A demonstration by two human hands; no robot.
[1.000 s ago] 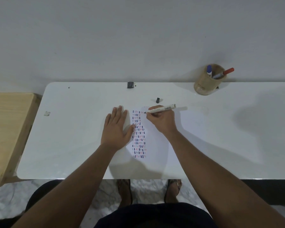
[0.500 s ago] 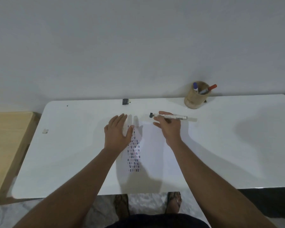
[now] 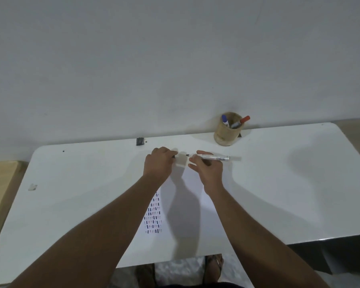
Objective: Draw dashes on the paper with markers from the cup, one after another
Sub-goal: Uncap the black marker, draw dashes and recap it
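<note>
The white paper lies on the white table, with rows of blue, red and black dashes on its left part. My right hand grips a white-barrelled marker, held level above the paper's far edge, its black tip pointing left. My left hand is closed a short gap left of that tip, pinching a small dark piece, apparently the black cap. The round wooden cup stands at the back right and holds a blue-capped marker and a red-capped marker.
A small black object sits at the table's back edge against the wall. A pale scrap lies near the left edge. A wooden surface adjoins the table on the left. My feet show under the front edge.
My left hand left the paper, moved to the far edge and closed by the marker tip. The right hand lifted the marker to level. The camera tilted upward. The cap no longer lies on the table.
</note>
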